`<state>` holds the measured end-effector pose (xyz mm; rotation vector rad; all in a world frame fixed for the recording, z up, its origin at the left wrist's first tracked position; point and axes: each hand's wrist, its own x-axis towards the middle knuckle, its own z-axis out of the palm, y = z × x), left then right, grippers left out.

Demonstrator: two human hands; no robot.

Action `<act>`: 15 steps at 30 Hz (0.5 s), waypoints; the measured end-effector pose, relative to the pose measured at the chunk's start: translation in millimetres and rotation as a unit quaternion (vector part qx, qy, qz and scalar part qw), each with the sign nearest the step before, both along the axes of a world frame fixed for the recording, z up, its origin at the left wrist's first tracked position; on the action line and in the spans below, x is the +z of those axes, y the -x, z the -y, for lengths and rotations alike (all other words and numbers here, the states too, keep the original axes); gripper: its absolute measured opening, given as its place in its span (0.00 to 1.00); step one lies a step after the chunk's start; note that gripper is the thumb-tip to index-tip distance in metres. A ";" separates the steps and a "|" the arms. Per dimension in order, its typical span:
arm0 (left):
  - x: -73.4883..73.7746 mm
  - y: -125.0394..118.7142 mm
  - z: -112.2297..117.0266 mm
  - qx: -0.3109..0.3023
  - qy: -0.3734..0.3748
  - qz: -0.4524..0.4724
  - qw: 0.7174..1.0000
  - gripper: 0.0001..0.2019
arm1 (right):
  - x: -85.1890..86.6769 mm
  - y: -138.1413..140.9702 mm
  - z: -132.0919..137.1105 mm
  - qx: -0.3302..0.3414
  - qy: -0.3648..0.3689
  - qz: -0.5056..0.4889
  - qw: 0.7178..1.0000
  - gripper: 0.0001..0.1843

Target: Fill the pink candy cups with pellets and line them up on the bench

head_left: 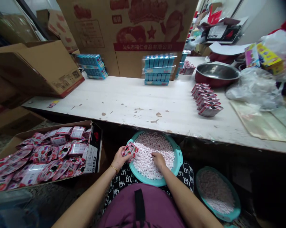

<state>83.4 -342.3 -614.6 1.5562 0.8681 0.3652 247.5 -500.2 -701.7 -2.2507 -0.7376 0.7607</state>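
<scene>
Left hand (119, 159) pinching pink pouch (131, 149) over near-left rim of teal basin (179, 157) on lap. Right hand (158, 159) bent down, fingertips dug into candies (145, 164) filling the basin. Pouch likely light, thin crinkly film, a bit slick; best held by side edges near the mouth (flat faces would probably collapse). Candies probably small, hard, loose, apt to roll; better scooped in cupped fingers. Right fingertips buried, so closed on any candy or not: cannot tell. Pouch mouth open or sealed: too small to make out. Second basin (216, 193) at lower right dim, contents blurred.
</scene>
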 end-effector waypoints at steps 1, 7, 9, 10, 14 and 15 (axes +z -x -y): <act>-0.4 -0.3 -0.3 0.000 -0.004 0.002 1.000 0.29 | -0.1 0.0 -0.2 -0.001 -0.013 -0.017 1.000 0.15; 6.9 -5.9 -10.4 -0.014 -0.160 0.001 0.987 0.24 | 21.4 -16.6 25.0 -0.010 -0.073 -0.092 0.993 0.15; 6.1 -13.8 -9.7 -0.046 -0.266 -0.023 0.963 0.20 | 39.6 -25.7 38.2 -0.001 -0.086 -0.094 0.992 0.15; 5.3 -18.9 -7.0 -0.069 -0.312 -0.039 0.947 0.19 | 50.7 -29.8 44.0 0.004 -0.093 -0.095 0.991 0.15; 1.9 -40.7 15.0 -0.159 -0.404 -0.072 0.898 0.21 | 104.2 -37.3 55.9 0.070 -0.064 -0.017 0.995 0.15; 1.2 -44.9 21.5 -0.178 -0.414 -0.075 0.890 0.22 | 118.4 -36.5 55.3 0.096 -0.029 0.030 0.995 0.15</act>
